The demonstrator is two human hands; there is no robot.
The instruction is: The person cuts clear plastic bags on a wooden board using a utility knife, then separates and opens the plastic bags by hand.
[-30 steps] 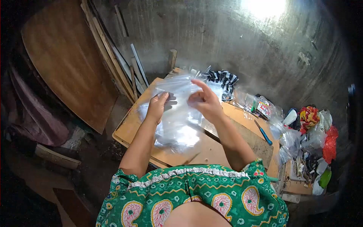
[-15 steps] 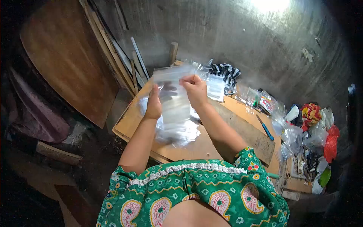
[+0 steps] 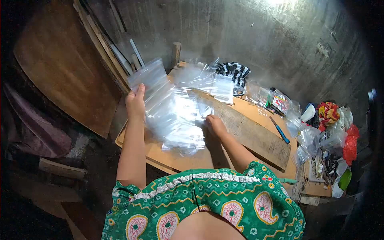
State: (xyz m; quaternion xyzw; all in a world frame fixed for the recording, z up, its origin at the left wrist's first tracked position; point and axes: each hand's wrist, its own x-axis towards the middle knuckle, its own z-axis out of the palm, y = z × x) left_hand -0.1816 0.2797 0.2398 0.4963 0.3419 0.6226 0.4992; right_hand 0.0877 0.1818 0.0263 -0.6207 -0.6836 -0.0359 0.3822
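My left hand (image 3: 136, 101) holds up clear plastic bags (image 3: 151, 80) by their edge, its thumb pressed over them, at the left side of the table. Beneath and to the right lies a spread pile of shiny clear plastic bags (image 3: 180, 120). My right hand (image 3: 216, 124) is closed at the pile's right edge, with its fingertips on a clear plastic bag (image 3: 205, 109). Just right of that hand is a long worn wooden board (image 3: 248, 130) lying on the table.
The wooden table (image 3: 160, 154) stands against a grey wall. A blue-handled knife (image 3: 281, 131) lies right of the board. Behind are a stack of flat bags (image 3: 223, 89) and a striped black-and-white cloth (image 3: 239, 74). A red plastic bag (image 3: 351, 144) sits among clutter at the right.
My left hand has moved left with the bags. My right hand has gone down from the raised bags to the pile's right edge. The view has shifted slightly.
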